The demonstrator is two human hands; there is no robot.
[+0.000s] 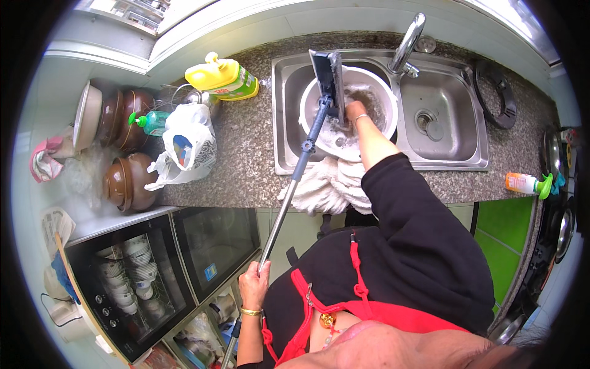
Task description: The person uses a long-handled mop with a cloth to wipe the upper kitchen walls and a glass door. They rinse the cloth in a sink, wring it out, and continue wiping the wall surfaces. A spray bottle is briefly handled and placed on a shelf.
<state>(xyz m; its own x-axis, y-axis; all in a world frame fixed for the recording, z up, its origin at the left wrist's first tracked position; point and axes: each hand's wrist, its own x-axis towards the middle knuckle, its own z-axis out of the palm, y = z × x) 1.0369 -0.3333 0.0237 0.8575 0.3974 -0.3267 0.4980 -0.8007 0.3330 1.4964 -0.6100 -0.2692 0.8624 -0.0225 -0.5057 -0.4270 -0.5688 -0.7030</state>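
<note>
My left hand [254, 285] is closed around the metal pole of a flat mop [285, 207], at the lower left of the head view. The mop's hinged flat head [328, 83] stands tilted on edge over a white plastic basin [392, 99] of sudsy, murky water. My right hand [355, 110] reaches into the basin beside the pad side of the mop head; its fingertips are hidden, so whether they grip the pad cannot be told. The basin sits in the left bowl of a steel double sink [281, 115]. White fluffy cloths [322, 187] lie on the counter's front edge below it.
A chrome faucet [408, 44] rises between the bowls. Left on the granite counter [244, 152] are a yellow jug [223, 78], a plastic bag [196, 143], a green-capped pump bottle [154, 123] and brown pots [138, 180]. Right are a black ring [498, 97] and an orange-white bottle [521, 182].
</note>
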